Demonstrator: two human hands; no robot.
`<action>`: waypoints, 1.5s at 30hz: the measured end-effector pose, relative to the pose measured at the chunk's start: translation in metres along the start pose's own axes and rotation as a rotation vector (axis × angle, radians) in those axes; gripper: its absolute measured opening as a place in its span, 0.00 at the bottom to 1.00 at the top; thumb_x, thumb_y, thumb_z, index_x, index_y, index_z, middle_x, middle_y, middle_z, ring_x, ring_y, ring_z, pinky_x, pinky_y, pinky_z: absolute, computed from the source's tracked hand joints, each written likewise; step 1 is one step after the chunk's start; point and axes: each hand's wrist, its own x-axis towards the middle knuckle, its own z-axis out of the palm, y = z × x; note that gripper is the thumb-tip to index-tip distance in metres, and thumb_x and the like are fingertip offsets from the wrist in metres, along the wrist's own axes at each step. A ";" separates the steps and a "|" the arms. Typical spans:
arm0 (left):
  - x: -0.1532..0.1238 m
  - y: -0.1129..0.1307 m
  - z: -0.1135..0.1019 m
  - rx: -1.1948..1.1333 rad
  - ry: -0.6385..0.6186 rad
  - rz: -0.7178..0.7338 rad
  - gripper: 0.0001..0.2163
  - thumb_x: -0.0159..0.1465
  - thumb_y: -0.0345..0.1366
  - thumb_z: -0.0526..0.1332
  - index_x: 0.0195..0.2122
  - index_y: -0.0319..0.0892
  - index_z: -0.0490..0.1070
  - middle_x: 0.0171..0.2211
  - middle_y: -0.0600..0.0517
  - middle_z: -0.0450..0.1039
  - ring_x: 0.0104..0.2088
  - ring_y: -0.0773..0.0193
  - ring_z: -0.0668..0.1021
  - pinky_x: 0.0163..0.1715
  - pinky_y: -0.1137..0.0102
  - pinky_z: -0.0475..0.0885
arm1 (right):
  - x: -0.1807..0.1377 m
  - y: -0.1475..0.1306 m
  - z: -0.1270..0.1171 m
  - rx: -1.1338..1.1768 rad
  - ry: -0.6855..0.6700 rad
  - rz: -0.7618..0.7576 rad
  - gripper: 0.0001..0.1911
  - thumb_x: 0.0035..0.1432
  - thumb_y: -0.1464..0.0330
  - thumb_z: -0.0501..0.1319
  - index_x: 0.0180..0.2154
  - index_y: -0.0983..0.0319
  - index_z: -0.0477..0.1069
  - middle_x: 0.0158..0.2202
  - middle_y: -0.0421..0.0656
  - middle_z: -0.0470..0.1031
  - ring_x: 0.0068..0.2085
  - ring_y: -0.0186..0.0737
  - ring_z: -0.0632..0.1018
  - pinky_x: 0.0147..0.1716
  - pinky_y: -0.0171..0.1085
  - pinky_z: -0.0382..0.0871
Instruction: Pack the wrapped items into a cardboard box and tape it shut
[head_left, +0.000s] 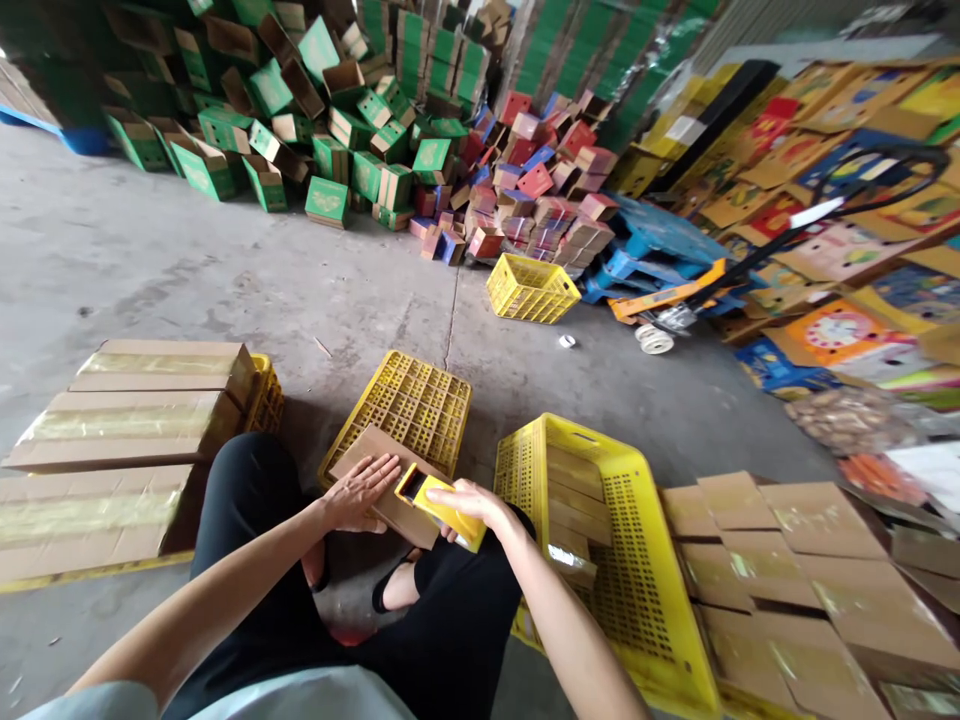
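Observation:
A brown cardboard box (405, 522) rests tilted across the near edge of an upturned yellow plastic crate (405, 400), in front of my knees. My left hand (360, 494) lies flat on the box's upper face, fingers stretched out. Wrapped around a yellow tape dispenser (450, 512), my right hand (463, 502) holds it over the right part of the box. The dispenser's front end is close to the cardboard; whether it touches I cannot tell.
To my right stands a yellow crate (637, 560) with several flat cartons inside, beside stacked taped cartons (795, 570). More taped boxes (135, 400) are on my left. Farther off are a yellow basket (532, 290), a pallet jack (690, 295) and heaped green boxes (327, 200).

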 end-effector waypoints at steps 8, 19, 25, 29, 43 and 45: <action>0.008 0.020 0.003 -0.021 -0.028 0.033 0.55 0.64 0.66 0.60 0.80 0.34 0.39 0.79 0.34 0.42 0.77 0.36 0.52 0.74 0.49 0.51 | 0.001 0.005 0.011 -0.020 0.007 0.014 0.23 0.74 0.53 0.58 0.36 0.66 0.75 0.24 0.49 0.79 0.23 0.42 0.81 0.22 0.34 0.77; 0.019 0.010 0.003 -0.059 -0.049 0.066 0.54 0.65 0.69 0.57 0.80 0.39 0.39 0.79 0.36 0.44 0.77 0.38 0.54 0.73 0.51 0.52 | -0.009 0.017 0.005 -0.073 0.051 -0.022 0.24 0.73 0.51 0.58 0.33 0.64 0.74 0.25 0.52 0.79 0.23 0.43 0.80 0.20 0.35 0.76; 0.019 0.006 0.013 -0.024 -0.044 0.068 0.53 0.65 0.69 0.58 0.80 0.39 0.40 0.79 0.37 0.44 0.77 0.39 0.53 0.74 0.51 0.50 | -0.009 0.036 -0.002 0.000 0.061 -0.030 0.23 0.71 0.51 0.60 0.32 0.63 0.73 0.24 0.50 0.79 0.22 0.42 0.80 0.19 0.34 0.75; 0.019 -0.008 0.010 0.013 -0.054 0.070 0.53 0.66 0.70 0.56 0.80 0.37 0.43 0.79 0.37 0.43 0.78 0.41 0.52 0.75 0.53 0.48 | -0.004 0.031 0.002 0.066 0.080 -0.053 0.22 0.72 0.53 0.60 0.34 0.63 0.74 0.24 0.49 0.79 0.22 0.41 0.81 0.20 0.33 0.77; 0.026 -0.006 0.000 0.073 -0.081 0.024 0.55 0.63 0.67 0.61 0.80 0.39 0.40 0.79 0.38 0.42 0.77 0.37 0.52 0.74 0.52 0.48 | 0.014 0.016 0.007 0.029 0.079 -0.020 0.27 0.72 0.49 0.58 0.33 0.66 0.76 0.25 0.53 0.80 0.26 0.47 0.83 0.24 0.39 0.81; 0.025 -0.007 -0.001 0.058 -0.089 0.032 0.54 0.63 0.67 0.61 0.80 0.40 0.40 0.79 0.39 0.43 0.77 0.37 0.52 0.74 0.51 0.48 | 0.012 0.017 0.008 0.029 0.076 -0.033 0.28 0.71 0.48 0.58 0.33 0.65 0.76 0.26 0.53 0.80 0.26 0.47 0.83 0.24 0.39 0.81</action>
